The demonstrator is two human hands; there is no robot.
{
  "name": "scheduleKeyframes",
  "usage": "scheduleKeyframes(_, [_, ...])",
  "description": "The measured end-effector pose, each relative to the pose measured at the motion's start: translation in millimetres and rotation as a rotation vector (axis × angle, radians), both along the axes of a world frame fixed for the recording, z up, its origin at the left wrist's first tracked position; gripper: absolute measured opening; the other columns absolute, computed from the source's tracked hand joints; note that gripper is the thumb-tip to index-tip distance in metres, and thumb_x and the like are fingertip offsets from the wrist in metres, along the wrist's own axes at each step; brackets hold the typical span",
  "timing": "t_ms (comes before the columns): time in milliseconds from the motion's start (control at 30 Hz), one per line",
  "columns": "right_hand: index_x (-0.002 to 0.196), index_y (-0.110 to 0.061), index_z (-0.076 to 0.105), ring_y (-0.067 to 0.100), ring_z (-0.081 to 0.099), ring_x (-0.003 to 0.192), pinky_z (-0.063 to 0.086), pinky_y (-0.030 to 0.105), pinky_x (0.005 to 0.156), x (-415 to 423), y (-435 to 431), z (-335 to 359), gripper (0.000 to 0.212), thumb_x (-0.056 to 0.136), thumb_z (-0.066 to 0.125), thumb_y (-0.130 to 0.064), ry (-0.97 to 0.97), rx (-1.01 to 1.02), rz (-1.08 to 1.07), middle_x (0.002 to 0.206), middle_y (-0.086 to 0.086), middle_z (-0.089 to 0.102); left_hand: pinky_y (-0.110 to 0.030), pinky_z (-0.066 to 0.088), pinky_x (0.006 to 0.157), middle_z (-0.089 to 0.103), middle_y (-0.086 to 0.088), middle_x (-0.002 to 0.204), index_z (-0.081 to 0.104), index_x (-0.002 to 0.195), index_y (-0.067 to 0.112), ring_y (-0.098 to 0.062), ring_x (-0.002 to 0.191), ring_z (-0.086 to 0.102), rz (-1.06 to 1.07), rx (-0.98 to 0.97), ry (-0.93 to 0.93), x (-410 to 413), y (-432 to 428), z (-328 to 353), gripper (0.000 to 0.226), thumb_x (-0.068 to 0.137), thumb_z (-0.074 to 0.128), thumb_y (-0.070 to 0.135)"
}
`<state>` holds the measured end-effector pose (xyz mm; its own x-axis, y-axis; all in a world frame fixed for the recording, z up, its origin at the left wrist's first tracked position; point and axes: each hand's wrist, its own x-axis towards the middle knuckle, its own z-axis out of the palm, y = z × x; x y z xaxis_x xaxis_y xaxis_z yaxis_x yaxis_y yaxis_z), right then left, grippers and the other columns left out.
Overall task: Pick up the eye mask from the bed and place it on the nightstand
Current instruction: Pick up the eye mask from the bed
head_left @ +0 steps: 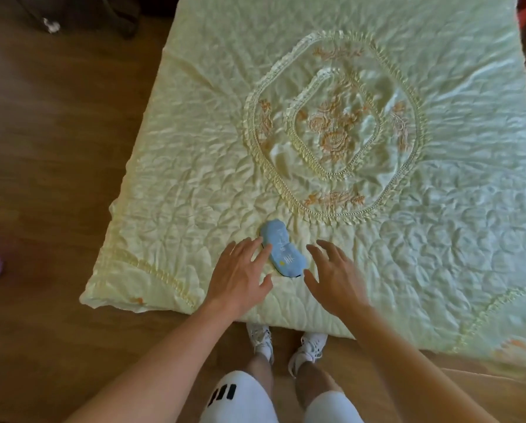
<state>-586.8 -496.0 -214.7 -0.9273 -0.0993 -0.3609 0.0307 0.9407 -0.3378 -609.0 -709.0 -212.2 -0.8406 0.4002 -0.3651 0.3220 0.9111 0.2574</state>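
**Q:** Pale blue item: what is it, and where does it lie?

**A:** The eye mask, soft fabric with white markings and a dark edge, lies flat on the bed near its front edge.

**Q:** How does it sit relative to each hand?

**A:** Its long axis runs from 11 to 5 o'clock. The left hand, fingers spread and holding nothing, touches its left edge. The right hand, equally unclenched and empty, hovers just beside it at 3 o'clock. The left is nearer. No nightstand is visible.

Glossy quilted satin bedspread, matt cloth eye mask, wood floor
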Motion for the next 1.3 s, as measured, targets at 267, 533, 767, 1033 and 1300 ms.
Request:
scheduleKeyframes(267, [0.143,-0.009,0.048,0.033,0.054,0.130,0.056,0.045,0.086,-9,-14,-132,0.062,0.088,0.069,-0.030,-0.038,-0.006,0.024,0.147,0.013,0.051,-0.040,0.004,0.124,0.005,-0.006,0.168,0.010,0.157,0.017,-0.023,0.154,0.003,-0.307,-0.145,-0.124,-49,-8,-140,0.077,0.094,0.048,0.040])
scheduleKeyframes(533, [0.148,0.000,0.044,0.037,0.043,0.143,0.042,0.046,0.112,5,-21,-238,0.080,0.079,0.076,-0.025,0.024,0.030,0.081,0.153,0.021,0.047,-0.042,0.002,0.125,0.005,-0.006,0.168,0.006,0.158,0.015,-0.022,0.154,-0.001,-0.631,-0.111,0.014,-76,7,-255,0.085,0.087,0.051,0.032])
scheduleKeyframes(767, [0.145,0.004,0.047,0.036,0.044,0.143,0.041,0.046,0.115,18,-22,-282,0.068,0.080,0.062,-0.009,0.241,-0.040,0.023,0.151,0.025,0.048,-0.045,0.017,0.120,0.043,-0.014,0.155,0.045,0.146,0.010,-0.029,0.145,0.037,-0.781,0.091,0.205,-97,4,-296,0.081,0.072,0.061,0.037])
scheduleKeyframes(1033, [0.122,-0.006,0.070,0.033,0.071,0.110,0.064,0.044,0.072,18,-2,-279,0.037,0.087,0.061,-0.011,0.343,-0.160,0.015,0.119,0.013,0.075,-0.045,0.048,0.101,0.072,-0.012,0.119,0.072,0.111,0.009,-0.032,0.112,0.066,-0.677,0.160,0.252,-96,25,-286,0.047,0.077,0.039,0.011])
scheduleKeyframes(1300, [0.106,-0.014,0.071,0.030,0.068,0.070,0.054,0.039,0.055,-32,27,-191,0.020,0.088,0.063,-0.010,0.207,-0.291,-0.164,0.091,0.004,0.075,-0.037,0.048,0.067,0.067,-0.004,0.079,0.069,0.086,0.009,-0.026,0.075,0.064,-0.201,0.417,-0.135,-88,51,-238,0.011,0.075,0.070,0.008])
